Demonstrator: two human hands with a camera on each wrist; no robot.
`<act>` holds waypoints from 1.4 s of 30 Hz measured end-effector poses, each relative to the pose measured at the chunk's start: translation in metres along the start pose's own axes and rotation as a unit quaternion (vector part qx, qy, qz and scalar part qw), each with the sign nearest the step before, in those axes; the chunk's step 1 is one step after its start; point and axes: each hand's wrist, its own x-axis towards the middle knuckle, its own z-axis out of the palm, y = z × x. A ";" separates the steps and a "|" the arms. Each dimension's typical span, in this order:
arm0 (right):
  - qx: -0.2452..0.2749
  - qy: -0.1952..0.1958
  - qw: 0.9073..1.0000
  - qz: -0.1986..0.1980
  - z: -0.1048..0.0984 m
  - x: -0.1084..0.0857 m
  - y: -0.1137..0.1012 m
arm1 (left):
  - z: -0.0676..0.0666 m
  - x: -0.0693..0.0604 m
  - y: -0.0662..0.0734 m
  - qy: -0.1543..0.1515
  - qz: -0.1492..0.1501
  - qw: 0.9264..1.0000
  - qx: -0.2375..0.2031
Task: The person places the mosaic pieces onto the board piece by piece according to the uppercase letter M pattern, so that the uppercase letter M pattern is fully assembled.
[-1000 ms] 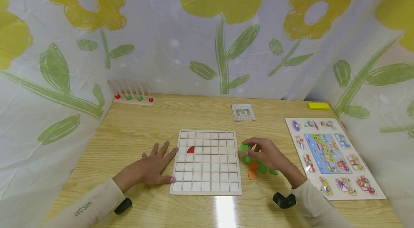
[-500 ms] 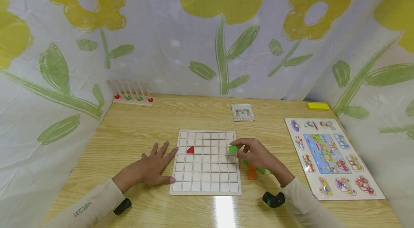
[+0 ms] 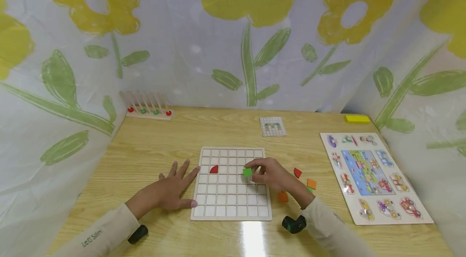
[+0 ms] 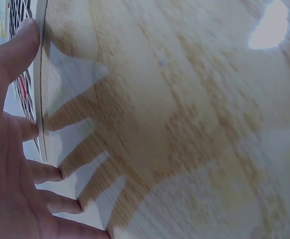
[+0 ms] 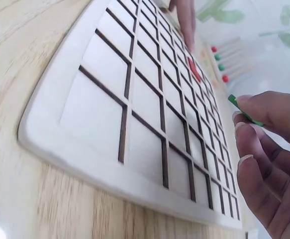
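A green square (image 3: 247, 172) is pinched by the right hand (image 3: 271, 173) above the right half of a grid board (image 3: 231, 199), whose left edge is touched by the left hand (image 3: 174, 190), its fingers spread wide.

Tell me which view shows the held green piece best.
The head view, where the green piece shows its broad face. The right wrist view shows it nearly edge-on; the left wrist, only a small patch.

Bright light throws white glare on the glossy table (image 3: 204, 236), and the left wrist view looks soft.
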 end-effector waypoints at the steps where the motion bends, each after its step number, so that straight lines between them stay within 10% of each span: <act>1: 0.001 -0.002 1.000 -0.001 0.001 0.002 0.000 | 0.000 0.000 0.000 0.001 0.000 1.000 -0.001; 42: 0.001 0.005 0.999 0.048 0.044 0.054 -0.020 | 0.000 0.000 0.001 0.004 0.000 1.000 0.000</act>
